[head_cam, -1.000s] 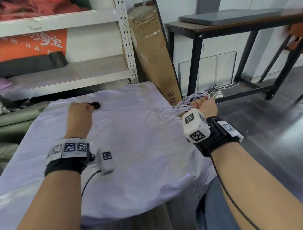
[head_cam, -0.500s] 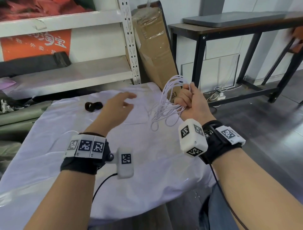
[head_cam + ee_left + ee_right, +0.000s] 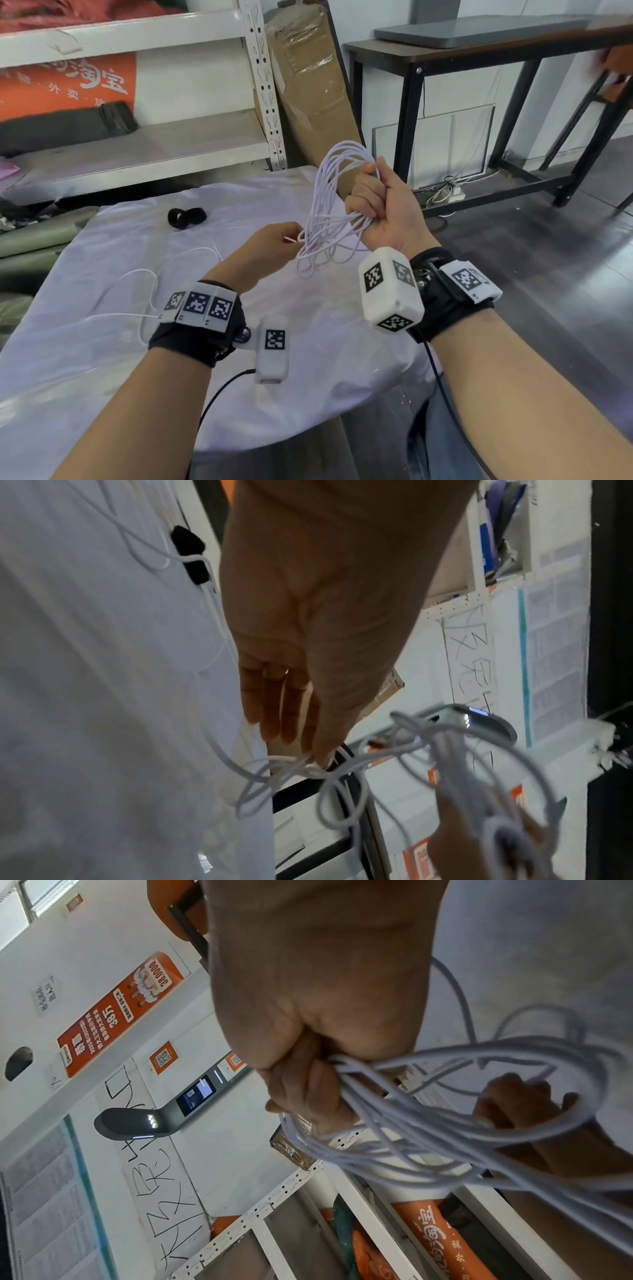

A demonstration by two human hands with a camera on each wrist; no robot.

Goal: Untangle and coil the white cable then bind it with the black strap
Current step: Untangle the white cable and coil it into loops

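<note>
My right hand is raised above the table's far right part and grips a bundle of white cable loops in its fist. The loops hang down and to the left of it. My left hand reaches in from the left and pinches a strand at the lower loops; the left wrist view shows thumb and fingertips on the cable. A loose tail trails across the cloth. The black strap lies curled on the table, far left of the hands. The right wrist view shows the fist around the cable.
The table is covered with a white cloth. Behind it stand a metal shelf and a leaning cardboard box. A black-framed table and dark floor lie to the right.
My left hand left the strap on the table and moved right to the cable. My right hand lifted the bundle up from the table's right edge.
</note>
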